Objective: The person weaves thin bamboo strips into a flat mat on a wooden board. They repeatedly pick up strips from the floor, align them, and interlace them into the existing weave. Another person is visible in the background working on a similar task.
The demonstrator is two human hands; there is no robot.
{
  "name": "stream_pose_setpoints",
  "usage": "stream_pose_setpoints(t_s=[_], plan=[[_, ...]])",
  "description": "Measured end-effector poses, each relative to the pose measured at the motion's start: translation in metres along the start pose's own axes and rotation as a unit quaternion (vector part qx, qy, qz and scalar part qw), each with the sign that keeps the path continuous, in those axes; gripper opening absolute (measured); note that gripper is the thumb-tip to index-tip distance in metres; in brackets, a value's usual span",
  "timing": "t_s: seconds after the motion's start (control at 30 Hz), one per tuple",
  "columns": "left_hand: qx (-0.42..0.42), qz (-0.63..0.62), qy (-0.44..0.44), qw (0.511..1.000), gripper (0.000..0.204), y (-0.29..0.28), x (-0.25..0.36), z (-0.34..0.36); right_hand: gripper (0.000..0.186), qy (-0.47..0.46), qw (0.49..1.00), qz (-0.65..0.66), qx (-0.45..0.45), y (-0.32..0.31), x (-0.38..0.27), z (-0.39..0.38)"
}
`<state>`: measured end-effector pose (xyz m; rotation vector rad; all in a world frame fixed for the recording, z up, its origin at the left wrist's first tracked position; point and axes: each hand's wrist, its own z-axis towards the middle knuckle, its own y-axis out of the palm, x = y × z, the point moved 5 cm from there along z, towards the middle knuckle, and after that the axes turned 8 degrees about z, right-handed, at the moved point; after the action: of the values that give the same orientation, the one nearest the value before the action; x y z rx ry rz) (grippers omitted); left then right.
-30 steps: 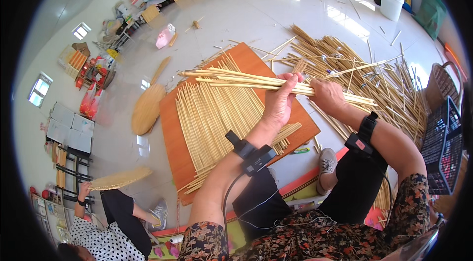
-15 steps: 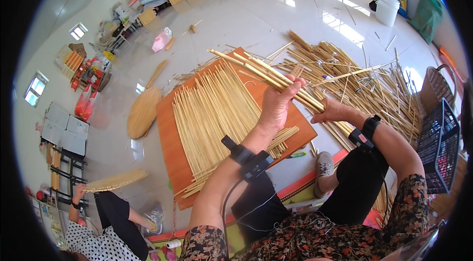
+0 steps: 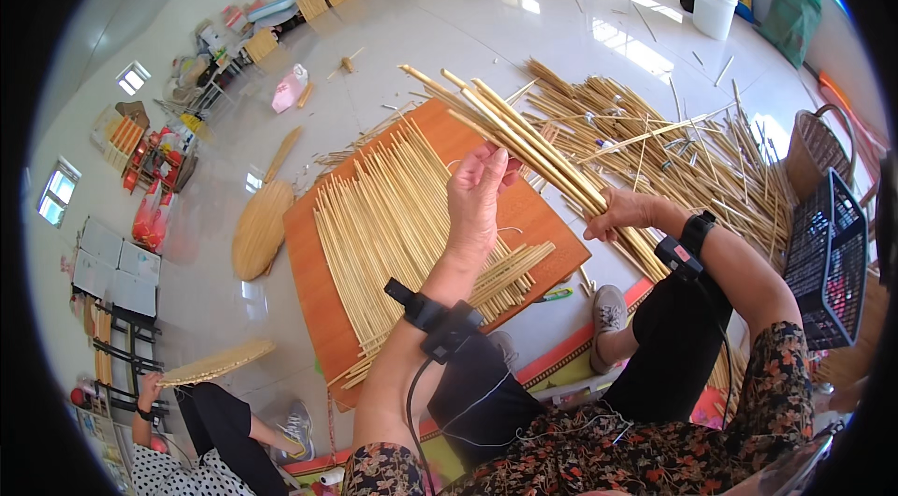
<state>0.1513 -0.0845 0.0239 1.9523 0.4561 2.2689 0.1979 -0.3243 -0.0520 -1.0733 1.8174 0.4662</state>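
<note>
A bundle of long pale straw-like stalks [image 3: 552, 166] slants up and leftward, its far ends fanned apart. My right hand [image 3: 619, 213] is closed round its lower part. Just left of the bundle, my left hand [image 3: 477, 196] is raised with the thumb up and fingers loosely bent, no longer wrapped round the stalks; its fingertips are partly hidden. Below lies a row of similar stalks [image 3: 388, 220], side by side on a brown-orange board [image 3: 304, 262]. A short stack of stalks [image 3: 514, 269] crosses the row's near end.
A large heap of loose stalks [image 3: 645, 145] covers the floor to the right. Beside it stand a wicker basket [image 3: 816, 148] and a dark plastic crate [image 3: 823, 262]. A round woven panel [image 3: 260, 232] lies left of the board. At lower left, another person holds a woven disc [image 3: 215, 362].
My left hand has come off the bundle and moved left and slightly down. My right hand keeps its grip. The whole view has shifted a little.
</note>
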Motion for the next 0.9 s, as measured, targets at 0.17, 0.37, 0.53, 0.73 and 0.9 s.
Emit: stream_pose_setpoints(t_s=[0.17,0.37,0.53,0.73,0.9], plan=[[0.003,0.017,0.018,1.0,0.018,-0.008,-0.001,0.0,0.027,0.011,0.999,0.008,-0.035,0.007,-0.004,-0.001],[0.002,0.006,0.013,1.0,0.015,-0.008,0.002,-0.001,0.023,0.003,0.997,0.043,-0.064,0.009,0.003,0.0],[0.043,0.018,0.03,0.998,0.017,-0.006,0.012,-0.005,0.02,-0.001,0.994,0.075,-0.081,0.013,-0.001,0.0],[0.106,0.117,0.158,0.975,0.023,-0.006,0.039,-0.011,0.019,-0.005,0.998,0.05,-0.045,0.01,-0.004,-0.001],[0.106,0.18,0.1,0.973,0.025,-0.001,0.033,-0.012,0.02,-0.022,1.0,0.011,-0.02,0.01,-0.006,0.003]])
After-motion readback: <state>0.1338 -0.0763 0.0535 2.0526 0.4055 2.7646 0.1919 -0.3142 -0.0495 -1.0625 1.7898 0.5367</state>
